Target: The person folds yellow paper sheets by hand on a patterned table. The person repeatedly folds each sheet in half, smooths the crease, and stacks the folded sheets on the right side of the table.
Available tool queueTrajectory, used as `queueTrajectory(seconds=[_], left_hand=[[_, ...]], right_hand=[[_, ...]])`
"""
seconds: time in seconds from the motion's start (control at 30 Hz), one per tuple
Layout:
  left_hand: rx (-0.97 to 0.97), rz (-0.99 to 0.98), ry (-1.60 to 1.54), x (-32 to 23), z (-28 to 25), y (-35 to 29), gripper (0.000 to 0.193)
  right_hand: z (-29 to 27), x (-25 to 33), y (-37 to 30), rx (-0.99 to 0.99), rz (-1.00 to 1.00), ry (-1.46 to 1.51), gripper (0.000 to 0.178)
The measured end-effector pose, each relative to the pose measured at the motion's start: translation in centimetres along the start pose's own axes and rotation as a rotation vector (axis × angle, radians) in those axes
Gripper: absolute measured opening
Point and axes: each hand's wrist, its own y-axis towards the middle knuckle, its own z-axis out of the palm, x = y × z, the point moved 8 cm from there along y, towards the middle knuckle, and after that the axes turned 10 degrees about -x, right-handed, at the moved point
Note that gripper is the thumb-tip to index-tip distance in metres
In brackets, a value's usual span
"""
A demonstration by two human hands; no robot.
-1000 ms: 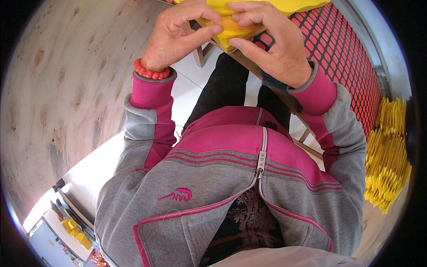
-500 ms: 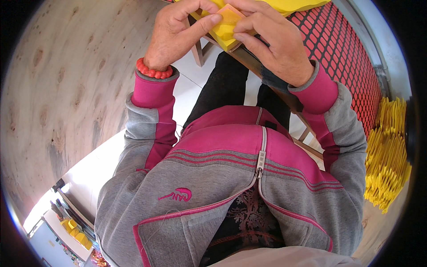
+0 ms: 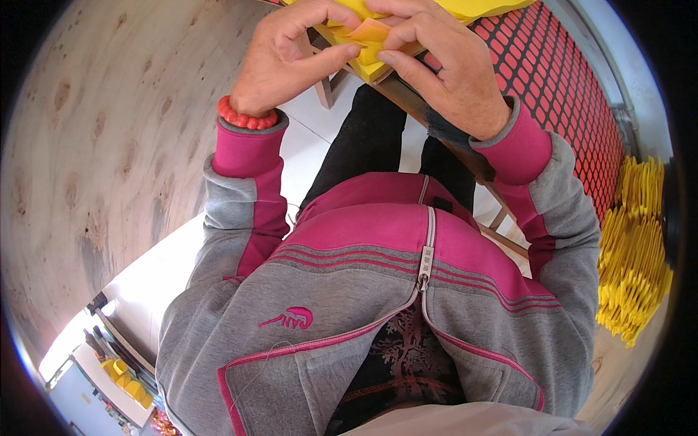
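At the top, both hands meet over a small folded paper [image 3: 369, 30], orange on its upper face with yellow layers under it. My right hand [image 3: 451, 73] pinches its right side between thumb and fingers. My left hand [image 3: 291, 65] is at the left edge, thumb and index finger apart, the thumb tip beside the paper's lower left corner. Its other fingers are hidden or cut off by the frame. Yellow sheets [image 3: 369, 69] lie just beneath the hands at a wooden table corner.
A red and black patterned surface [image 3: 556, 94] stretches to the right of my right hand. Stacked folded yellow pieces [image 3: 632, 254] stand at the far right. Left is a wooden board [image 3: 109, 145]. My legs [image 3: 363, 138] are below the table edge.
My left thumb has moved down, away from its index finger, and the left wrist has shifted slightly left. The orange paper's left corner has come free and tilted; my right hand stays nearly in place.
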Motion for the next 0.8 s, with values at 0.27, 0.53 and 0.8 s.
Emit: queueTrajectory(seconds=[0.27, 0.53, 0.8], left_hand=[[-0.024, -0.114, -0.038, 0.8, 0.1, -0.2, 0.008], [-0.027, -0.135, -0.049, 1.1, 0.1, -0.2, 0.008], [-0.003, -0.096, -0.056, 1.1, 0.1, -0.1, 0.008]], right_hand=[[-0.2, 0.1, 0.1, -0.019, -0.032, -0.030, 0.018], [0.3, 0.3, 0.2, 0.035, -0.024, -0.038, 0.017], [0.2, -0.1, 0.0, 0.010, 0.014, -0.005, 0.018]])
